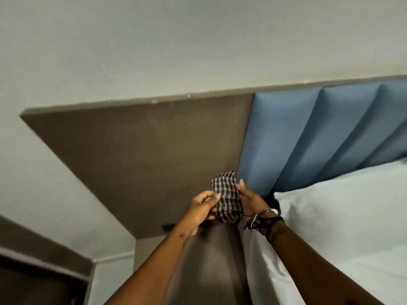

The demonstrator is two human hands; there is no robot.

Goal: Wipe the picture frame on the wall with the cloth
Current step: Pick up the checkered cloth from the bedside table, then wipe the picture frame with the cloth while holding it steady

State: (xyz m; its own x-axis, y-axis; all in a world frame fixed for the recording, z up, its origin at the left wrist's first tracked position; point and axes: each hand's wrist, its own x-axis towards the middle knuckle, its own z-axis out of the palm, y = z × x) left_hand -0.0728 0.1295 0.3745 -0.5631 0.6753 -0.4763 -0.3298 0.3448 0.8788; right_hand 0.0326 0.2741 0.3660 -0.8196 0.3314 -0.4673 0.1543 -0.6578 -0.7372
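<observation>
Behind the fingertips [217, 196] a brown panel [141, 146] is seen, and the checked cloth [226, 203] is pinched between left hand [201, 209] and right hand [251, 202], best folded flat first.

- A bedroom (home or hotel, cannot tell which).
- Blue padded headboard [319, 137] on the wall.
- White pillow [343, 216] and bed sheet [268, 271] against it.
- Brown wall panel [141, 150] beside the headboard.
</observation>
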